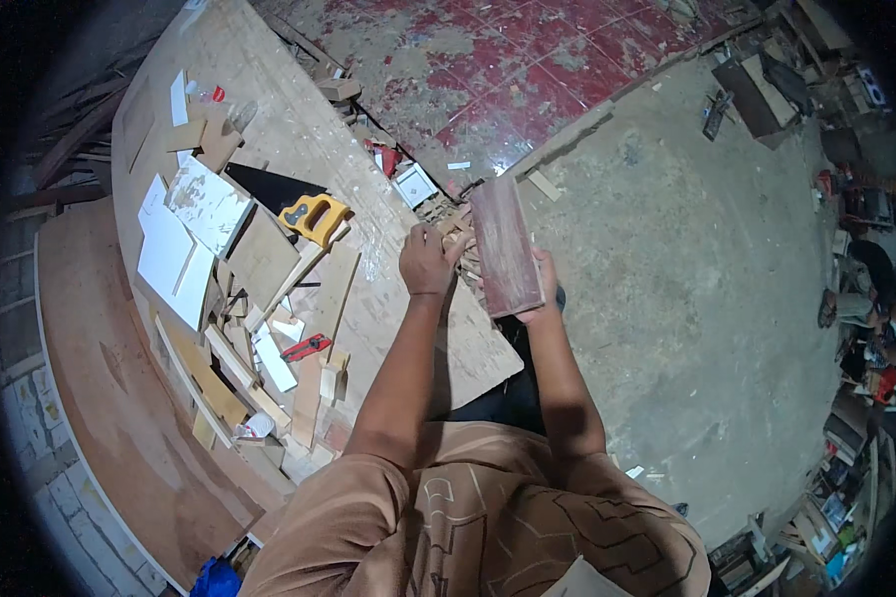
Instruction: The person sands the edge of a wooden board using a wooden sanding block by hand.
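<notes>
My right hand (539,287) grips a reddish-brown wooden board (504,246) by its right side and lower end. The board's broad face is turned up and looks worn pale along the middle. It is held out past the edge of a plywood-topped workbench (388,313). My left hand (425,261) is at that edge, just left of the board and apart from it. Its back faces up, the fingers curl down and the thumb points toward the board. Whatever may be under its palm is hidden. A handsaw with a yellow handle (315,218) lies on the bench to the left.
Wood offcuts (265,257), white panels (172,257) and a red utility knife (306,348) clutter the bench's left side. A clear plastic bottle (201,92) lies farther back. Wood scraps (469,261) lie beyond the bench edge. Concrete floor (657,283) spreads right; stacked items line the far right.
</notes>
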`<state>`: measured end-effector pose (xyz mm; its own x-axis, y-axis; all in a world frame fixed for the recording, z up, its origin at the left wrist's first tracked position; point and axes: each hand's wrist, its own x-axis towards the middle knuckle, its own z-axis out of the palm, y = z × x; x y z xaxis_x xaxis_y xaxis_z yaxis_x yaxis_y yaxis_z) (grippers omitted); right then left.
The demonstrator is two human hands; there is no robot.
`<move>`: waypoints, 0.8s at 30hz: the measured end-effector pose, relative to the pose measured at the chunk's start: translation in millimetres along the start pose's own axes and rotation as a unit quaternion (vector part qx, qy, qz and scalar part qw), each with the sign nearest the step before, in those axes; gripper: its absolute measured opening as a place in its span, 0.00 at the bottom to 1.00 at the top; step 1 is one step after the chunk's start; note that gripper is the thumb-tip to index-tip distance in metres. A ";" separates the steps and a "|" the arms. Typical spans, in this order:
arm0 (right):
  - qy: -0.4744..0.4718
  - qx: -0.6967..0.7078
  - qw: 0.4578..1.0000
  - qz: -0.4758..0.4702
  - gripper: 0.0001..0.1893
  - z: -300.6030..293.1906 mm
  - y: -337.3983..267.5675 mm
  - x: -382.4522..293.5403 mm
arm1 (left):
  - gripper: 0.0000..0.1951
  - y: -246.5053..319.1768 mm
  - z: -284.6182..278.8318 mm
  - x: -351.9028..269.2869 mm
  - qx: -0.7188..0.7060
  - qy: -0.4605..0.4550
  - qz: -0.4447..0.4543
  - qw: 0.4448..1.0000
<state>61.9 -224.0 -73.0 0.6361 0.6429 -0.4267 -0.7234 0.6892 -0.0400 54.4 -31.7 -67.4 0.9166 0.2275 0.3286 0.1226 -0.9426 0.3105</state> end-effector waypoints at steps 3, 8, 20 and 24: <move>-0.007 0.011 1.000 -0.001 0.39 -3.4 -6.5 -10.0 | 0.23 -3.4 -20.2 -18.2 -0.015 -0.057 0.020 0.998; 0.120 -0.007 0.991 -0.062 0.38 3.7 -13.7 -27.3 | 0.36 -7.0 -46.7 -48.6 -0.051 -0.190 0.037 0.980; 0.117 -0.015 0.992 -0.042 0.35 -29.6 -19.0 -34.0 | 0.30 -10.4 -66.7 -31.7 -0.070 -0.278 0.079 0.955; 0.088 0.003 0.996 -0.029 0.34 -37.0 -16.2 -32.7 | 0.29 -6.9 -58.0 -27.1 -0.065 -0.269 0.069 0.958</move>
<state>42.9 -268.6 -91.7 0.6191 0.5348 -0.5750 -0.6852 0.7256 -0.0628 6.6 -17.1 -26.8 0.9885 -0.0893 -0.1223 -0.0303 -0.9080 0.4180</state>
